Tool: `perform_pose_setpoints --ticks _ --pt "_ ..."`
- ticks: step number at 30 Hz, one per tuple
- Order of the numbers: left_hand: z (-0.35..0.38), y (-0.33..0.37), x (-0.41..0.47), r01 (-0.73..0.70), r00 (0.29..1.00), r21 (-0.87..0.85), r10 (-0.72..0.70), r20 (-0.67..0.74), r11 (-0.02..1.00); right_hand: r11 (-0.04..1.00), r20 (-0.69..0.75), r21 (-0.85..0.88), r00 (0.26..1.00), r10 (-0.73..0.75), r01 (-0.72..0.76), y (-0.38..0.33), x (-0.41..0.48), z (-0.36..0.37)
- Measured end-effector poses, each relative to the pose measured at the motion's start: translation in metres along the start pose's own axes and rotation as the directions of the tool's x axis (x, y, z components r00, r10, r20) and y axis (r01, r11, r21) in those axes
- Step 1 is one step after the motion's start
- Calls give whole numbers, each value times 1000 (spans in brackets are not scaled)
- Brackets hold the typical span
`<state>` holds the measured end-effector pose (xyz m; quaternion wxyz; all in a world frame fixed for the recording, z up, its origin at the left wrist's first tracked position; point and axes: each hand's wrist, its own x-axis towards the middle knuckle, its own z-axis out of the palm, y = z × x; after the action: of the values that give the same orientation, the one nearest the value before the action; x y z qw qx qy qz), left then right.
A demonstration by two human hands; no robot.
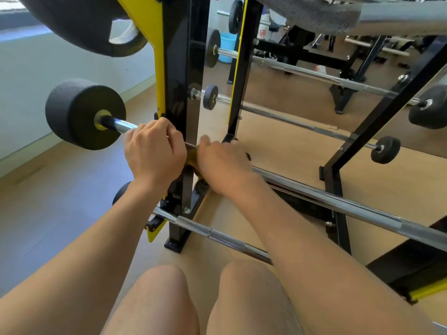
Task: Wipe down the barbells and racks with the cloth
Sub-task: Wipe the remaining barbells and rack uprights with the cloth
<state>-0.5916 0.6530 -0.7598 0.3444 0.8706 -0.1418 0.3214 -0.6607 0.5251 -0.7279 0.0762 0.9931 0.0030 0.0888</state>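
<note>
The left hand [154, 151] grips the shiny silver barbell [338, 203] by the black-and-yellow metal rack [183, 68]. I cannot tell the blurry right hand's [225, 160] grip.

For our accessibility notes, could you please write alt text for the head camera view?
A person's left hand grips a chrome barbell beside the upright of a black-and-yellow rack, while the blurred right hand meets the same bar just past that upright. Other barbells rest higher and lower on the rack, above a wooden floor.

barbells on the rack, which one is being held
The barbell with the big black weight at its left end: the left hand grips its bar. The other bars lie untouched.
</note>
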Motion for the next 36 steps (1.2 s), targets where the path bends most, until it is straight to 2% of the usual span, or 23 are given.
perform_pose_setpoints --ticks 4,8,12,15,17,20,23,25,27,28,30,33,36 --pt "-4 1 4 93 995 -185 -98 -20 978 998 -39 60 999 -32 34 -22 32 6" --pt "-2 -1 -4 40 999 -94 -41 -5 995 999 -75 22 996 42 -41 7 -11 9" --pt "-4 -8 -5 4 1000 -190 -8 -17 982 986 91 -62 983 158 -153 49 -54 -4" --pt "-7 -15 -2 10 999 -270 -21 -36 963 988 176 -67 973 152 -142 42 -38 -15" --pt "-8 -16 -1 22 998 -285 -37 -47 958 995 125 -19 987 104 -103 15 -11 -11" --pt "-8 -14 -2 30 999 -293 -42 -33 956 996 -40 77 998 52 -49 -29 28 4" --pt "-13 -11 -14 2 998 -279 -18 -55 960 999 -136 40 990 28 -22 -42 38 17" --pt "-14 -15 -31 -87 990 -215 60 -131 973 1000 -181 -3 984 9 -9 -34 25 18" --pt "-12 -20 -59 -230 964 -86 215 -154 969 999 -190 -34 982 3 -9 -24 7 20" --pt "-9 -23 -74 -286 953 -56 278 -116 957 999 -192 -32 981 6 -13 -20 -2 22" --pt "4 -29 -95 -296 954 -102 300 25 950 999 -226 -30 974 35 -43 -12 -18 28" --pt "24 -33 -106 -91 941 -237 161 298 967 998 -336 -23 941 46 -57 -5 -36 40" --pt "41 -25 -108 141 885 -345 38 464 928 999 -427 -48 903 -39 21 8 -59 54"
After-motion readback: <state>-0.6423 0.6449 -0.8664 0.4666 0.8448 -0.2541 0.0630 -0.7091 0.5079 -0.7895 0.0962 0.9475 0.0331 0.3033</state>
